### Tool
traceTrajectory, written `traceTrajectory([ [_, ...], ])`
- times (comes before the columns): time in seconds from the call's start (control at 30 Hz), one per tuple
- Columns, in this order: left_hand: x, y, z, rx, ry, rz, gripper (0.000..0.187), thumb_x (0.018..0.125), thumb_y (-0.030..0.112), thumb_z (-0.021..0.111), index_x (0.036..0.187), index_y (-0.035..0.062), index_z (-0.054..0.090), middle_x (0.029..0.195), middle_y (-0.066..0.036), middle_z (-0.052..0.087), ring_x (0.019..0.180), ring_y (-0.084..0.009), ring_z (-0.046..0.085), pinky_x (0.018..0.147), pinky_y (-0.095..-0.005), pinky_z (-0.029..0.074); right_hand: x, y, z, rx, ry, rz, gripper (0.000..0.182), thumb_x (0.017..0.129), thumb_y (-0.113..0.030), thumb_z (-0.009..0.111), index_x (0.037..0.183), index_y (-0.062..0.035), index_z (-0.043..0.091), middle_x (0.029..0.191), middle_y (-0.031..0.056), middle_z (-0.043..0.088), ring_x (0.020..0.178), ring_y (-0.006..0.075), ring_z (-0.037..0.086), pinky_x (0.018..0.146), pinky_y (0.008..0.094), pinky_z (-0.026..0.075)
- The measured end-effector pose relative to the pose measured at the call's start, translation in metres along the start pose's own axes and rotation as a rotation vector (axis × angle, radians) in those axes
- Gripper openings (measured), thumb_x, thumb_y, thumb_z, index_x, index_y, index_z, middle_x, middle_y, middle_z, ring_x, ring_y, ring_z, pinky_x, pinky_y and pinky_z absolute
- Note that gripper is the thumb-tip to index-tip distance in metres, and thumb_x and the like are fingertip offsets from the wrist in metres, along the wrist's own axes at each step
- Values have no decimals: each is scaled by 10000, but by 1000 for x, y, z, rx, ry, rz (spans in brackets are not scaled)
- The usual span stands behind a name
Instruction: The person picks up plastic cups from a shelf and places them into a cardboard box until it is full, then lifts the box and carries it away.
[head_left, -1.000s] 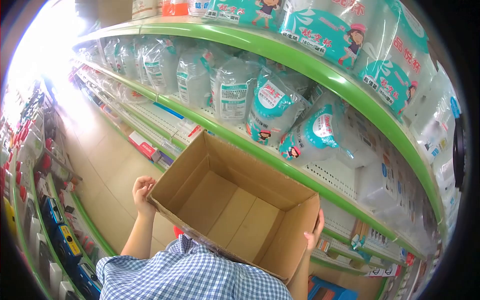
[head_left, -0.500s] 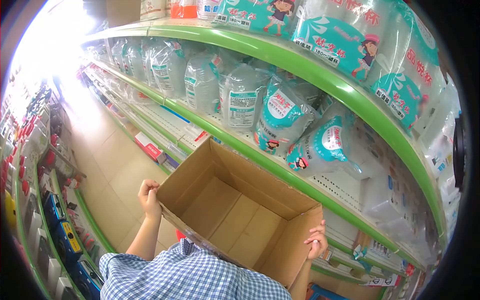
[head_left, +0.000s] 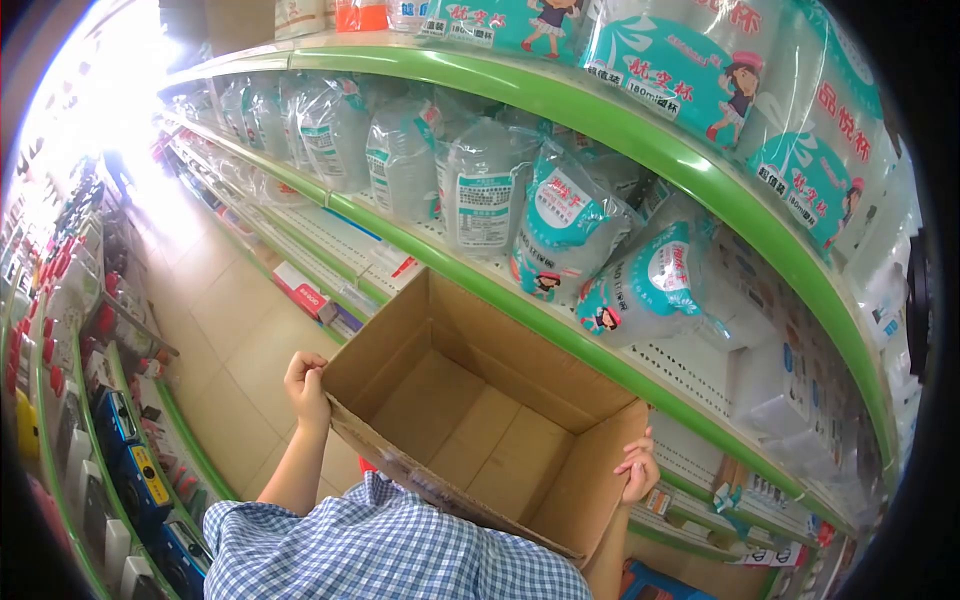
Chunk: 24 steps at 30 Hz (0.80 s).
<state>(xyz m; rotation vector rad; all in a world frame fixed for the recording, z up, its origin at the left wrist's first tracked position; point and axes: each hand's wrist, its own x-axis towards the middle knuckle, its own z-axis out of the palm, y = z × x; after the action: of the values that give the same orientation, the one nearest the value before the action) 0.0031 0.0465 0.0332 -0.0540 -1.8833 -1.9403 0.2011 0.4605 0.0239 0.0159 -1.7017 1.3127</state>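
Note:
Between my hands is an open cardboard box point(head_left: 470, 440), tilted so that its bare inside faces me. My left hand point(head_left: 308, 385) is closed on the box's left edge, near a corner. At the right end, my right hand point(head_left: 637, 467) grips the side wall, its fingers curled on the outer face. The far rim of the box is close to the green shelf edge point(head_left: 590, 365). Just beyond that edge, plastic-wrapped packs of clear plastic cups point(head_left: 635, 285) with teal labels lie and stand on the shelf.
An upper shelf point(head_left: 500, 75) bulges above, holding larger teal-labelled cup packs point(head_left: 660, 75). Lower shelves run under the box; a red and white carton point(head_left: 300, 290) lies on one. A tiled aisle point(head_left: 235, 345) separates these from goods shelves point(head_left: 110, 400) at left. Something blue point(head_left: 655, 580) is at bottom right.
The box and both hands have shifted slightly right in view, and the left hand sits a little higher. Both hands keep their hold; the packs stay in place.

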Motion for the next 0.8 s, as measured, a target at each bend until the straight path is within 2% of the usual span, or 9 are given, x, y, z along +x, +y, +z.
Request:
traceTrajectory([
  [0.8, 2, -8, -2, 42, 17, 30, 87, 704, 19, 413, 693, -2, 497, 678, -22, 486, 654, -96, 422, 598, -228, 343, -2, 5, 2, 28, 42, -1, 229, 743, -150, 431, 556, -31, 485, 420, 41, 437, 734, 215, 483, 1054, 450, 199],
])
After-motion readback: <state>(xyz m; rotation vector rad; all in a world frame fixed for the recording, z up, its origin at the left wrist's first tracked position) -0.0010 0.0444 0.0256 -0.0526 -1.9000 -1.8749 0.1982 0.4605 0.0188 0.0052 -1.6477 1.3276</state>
